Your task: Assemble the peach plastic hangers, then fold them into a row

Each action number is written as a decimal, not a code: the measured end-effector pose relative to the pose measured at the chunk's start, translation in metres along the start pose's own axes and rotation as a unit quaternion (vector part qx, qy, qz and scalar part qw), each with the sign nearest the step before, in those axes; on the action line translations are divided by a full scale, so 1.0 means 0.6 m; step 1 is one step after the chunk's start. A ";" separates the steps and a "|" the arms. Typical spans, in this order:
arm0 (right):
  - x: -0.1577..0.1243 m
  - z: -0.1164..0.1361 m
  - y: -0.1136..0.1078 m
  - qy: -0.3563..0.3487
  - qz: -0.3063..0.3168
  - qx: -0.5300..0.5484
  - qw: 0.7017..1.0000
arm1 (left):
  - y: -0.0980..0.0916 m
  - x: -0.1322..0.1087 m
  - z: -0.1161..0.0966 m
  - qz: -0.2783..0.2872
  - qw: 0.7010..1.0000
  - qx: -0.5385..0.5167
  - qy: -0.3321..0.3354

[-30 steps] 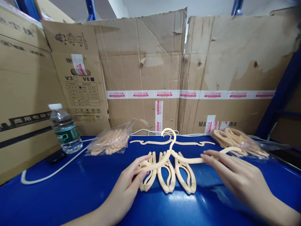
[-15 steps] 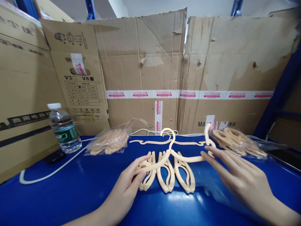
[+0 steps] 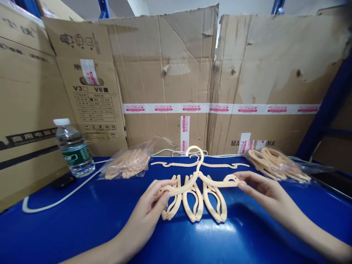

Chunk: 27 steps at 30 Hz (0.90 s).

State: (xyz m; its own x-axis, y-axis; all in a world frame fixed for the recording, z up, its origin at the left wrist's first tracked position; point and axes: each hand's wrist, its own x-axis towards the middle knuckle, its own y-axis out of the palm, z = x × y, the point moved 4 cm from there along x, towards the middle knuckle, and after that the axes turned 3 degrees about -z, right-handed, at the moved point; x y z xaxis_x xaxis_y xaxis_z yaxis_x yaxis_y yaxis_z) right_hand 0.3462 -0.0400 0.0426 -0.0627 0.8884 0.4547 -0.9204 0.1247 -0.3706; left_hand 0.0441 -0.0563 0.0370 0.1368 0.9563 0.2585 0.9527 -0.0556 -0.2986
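A cream folding clothes hanger [image 3: 198, 171] is held up over the blue table, its hook pointing upward. My left hand [image 3: 150, 205] pinches the left arm of this hanger, fingers on top and thumb below. The tip of its right arm is pinched between the thumb and fingers of my right hand [image 3: 260, 185]. Three folded hangers [image 3: 193, 205] lie in a row on the table behind and below it, partly covered by the held one. Farther back, an unfolded hanger [image 3: 220, 166] lies flat with its arms spread.
Clear bags of folded hangers lie at left [image 3: 129, 163] and right [image 3: 279, 165]. A water bottle [image 3: 74, 150] stands by a black object [image 3: 63, 181] at far left. A white cable [image 3: 59, 201] crosses the blue table [image 3: 110, 209]. Cardboard [image 3: 165, 80] walls the back.
The right arm of the held hanger, its end raised before, is now folded out. My right hand has closed from spread fingers to a pinch on its tip.
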 end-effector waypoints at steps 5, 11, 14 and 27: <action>-0.003 -0.008 -0.003 0.050 -0.042 0.043 0.997 | -0.003 0.004 0.000 -0.029 0.998 -0.040 -0.033; -0.016 0.004 0.038 0.092 -0.011 0.218 0.972 | 0.024 -0.005 0.001 0.016 0.989 -0.137 -0.049; -0.025 0.020 0.059 0.078 0.080 0.220 0.969 | 0.034 -0.008 0.003 0.037 0.989 -0.142 -0.034; -0.084 0.052 0.074 0.023 0.277 0.042 0.960 | 0.044 -0.018 0.003 0.036 0.982 -0.185 -0.021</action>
State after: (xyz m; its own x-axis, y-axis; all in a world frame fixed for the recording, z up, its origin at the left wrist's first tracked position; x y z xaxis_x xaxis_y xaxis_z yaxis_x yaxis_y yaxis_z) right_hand 0.2966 -0.0932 0.0286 -0.5358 0.8269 0.1704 -0.7788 -0.4061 -0.4780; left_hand 0.0672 -0.0676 0.0245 0.2030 0.9569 0.2078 0.9754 -0.2162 0.0426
